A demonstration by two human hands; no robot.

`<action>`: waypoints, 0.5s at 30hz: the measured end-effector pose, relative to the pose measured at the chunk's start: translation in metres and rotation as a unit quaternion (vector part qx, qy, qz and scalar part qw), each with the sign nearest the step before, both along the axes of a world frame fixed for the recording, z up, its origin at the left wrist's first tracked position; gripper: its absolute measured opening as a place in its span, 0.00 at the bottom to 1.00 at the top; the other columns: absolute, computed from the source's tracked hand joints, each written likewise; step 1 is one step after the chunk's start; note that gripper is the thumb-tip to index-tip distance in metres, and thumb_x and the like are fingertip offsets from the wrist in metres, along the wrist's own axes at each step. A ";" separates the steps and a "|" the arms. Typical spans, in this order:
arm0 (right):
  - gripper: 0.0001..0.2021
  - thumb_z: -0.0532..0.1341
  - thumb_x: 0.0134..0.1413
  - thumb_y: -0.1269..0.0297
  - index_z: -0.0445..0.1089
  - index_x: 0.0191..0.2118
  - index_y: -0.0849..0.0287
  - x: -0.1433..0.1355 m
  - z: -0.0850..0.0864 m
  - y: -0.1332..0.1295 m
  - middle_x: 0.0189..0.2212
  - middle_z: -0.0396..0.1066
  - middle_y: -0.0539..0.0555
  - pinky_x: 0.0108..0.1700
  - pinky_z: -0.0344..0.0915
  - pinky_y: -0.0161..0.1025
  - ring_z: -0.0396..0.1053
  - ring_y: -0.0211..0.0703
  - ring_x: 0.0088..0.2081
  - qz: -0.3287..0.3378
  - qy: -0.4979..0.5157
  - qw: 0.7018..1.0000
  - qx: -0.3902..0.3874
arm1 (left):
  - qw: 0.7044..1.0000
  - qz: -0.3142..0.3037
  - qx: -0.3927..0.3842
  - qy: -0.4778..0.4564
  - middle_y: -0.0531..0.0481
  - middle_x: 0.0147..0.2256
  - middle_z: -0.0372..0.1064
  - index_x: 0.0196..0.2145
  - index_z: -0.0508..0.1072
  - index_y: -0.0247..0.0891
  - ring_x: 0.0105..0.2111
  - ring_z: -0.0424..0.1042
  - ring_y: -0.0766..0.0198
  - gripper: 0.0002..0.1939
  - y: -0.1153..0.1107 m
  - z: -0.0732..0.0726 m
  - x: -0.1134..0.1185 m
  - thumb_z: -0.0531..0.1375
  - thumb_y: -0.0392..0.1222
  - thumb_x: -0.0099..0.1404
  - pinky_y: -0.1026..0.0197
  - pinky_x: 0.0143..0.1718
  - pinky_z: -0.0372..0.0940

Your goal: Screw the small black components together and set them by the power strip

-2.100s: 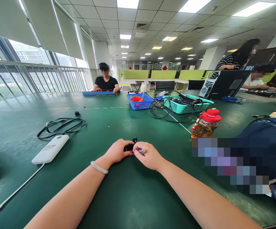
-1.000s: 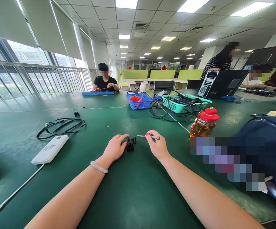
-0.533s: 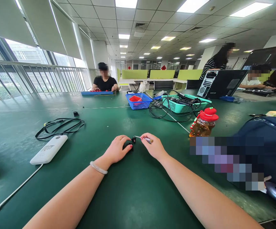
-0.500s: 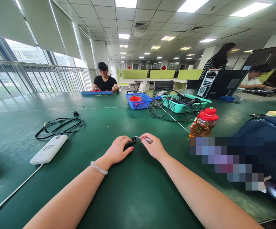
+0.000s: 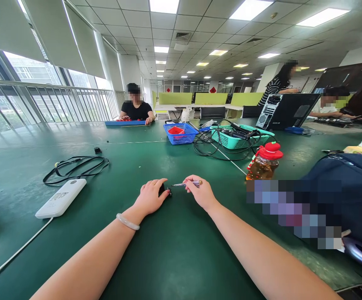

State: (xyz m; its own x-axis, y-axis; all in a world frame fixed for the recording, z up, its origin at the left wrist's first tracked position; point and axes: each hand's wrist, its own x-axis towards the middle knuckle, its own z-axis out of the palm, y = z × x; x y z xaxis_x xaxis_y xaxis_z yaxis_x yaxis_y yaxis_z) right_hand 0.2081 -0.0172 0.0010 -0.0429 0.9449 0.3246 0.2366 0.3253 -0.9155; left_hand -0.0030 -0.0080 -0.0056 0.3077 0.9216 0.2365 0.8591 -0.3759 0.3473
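L hand [image 5: 149, 196] rests on green worktop [image 5: 174, 250], fingers clamped on small black part [image 5: 162, 190] at frame centre. R hand [image 5: 199, 193], at 3 o'clock of the part, fingers pinched on a thin screwdriver [image 5: 185, 183]; tip points to 9 o'clock, just beside the part. White power strip [image 5: 60, 198] lies at 9 o'clock, well apart. Red-capped bottle [image 5: 262, 163] stands at 2 o'clock.

Bright, even ceiling-panel + window light; sharp centre, wide-angle edge stretch, soft shadows.
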 end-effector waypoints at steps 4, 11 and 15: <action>0.13 0.57 0.52 0.54 0.71 0.29 0.58 0.008 -0.001 0.008 0.21 0.68 0.50 0.29 0.64 0.37 0.64 0.38 0.23 -0.055 0.046 0.997 -0.004 | 0.998 -0.058 -0.006 0.022 0.45 0.53 0.65 0.56 0.66 0.51 0.56 0.61 0.49 0.23 -0.004 0.001 0.004 0.51 0.56 0.65 0.40 0.57 0.54; 0.14 0.57 0.51 0.54 0.71 0.28 0.58 0.011 -0.005 0.013 0.20 0.66 0.49 0.27 0.62 0.36 0.63 0.37 0.21 -0.068 0.052 0.996 -0.024 | 0.994 -0.103 -0.006 0.019 0.47 0.50 0.66 0.47 0.72 0.50 0.53 0.62 0.51 0.17 -0.008 0.003 0.009 0.54 0.55 0.64 0.42 0.56 0.56; 0.13 0.56 0.52 0.54 0.71 0.28 0.58 0.009 -0.006 0.011 0.20 0.66 0.49 0.27 0.61 0.35 0.62 0.36 0.22 -0.053 0.051 0.997 -0.021 | 0.994 -0.110 -0.002 0.024 0.48 0.48 0.66 0.43 0.73 0.48 0.51 0.64 0.53 0.13 -0.014 0.006 0.012 0.54 0.52 0.65 0.42 0.55 0.58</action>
State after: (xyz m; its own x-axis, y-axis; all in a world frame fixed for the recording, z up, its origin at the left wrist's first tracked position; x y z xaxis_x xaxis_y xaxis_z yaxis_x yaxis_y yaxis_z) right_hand 0.2167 -0.0060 -0.0045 0.0901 0.9550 0.2826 0.1722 0.2645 -0.9489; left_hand 0.0086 -0.0222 0.0001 0.5132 0.8313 0.2136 0.7715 -0.5558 0.3095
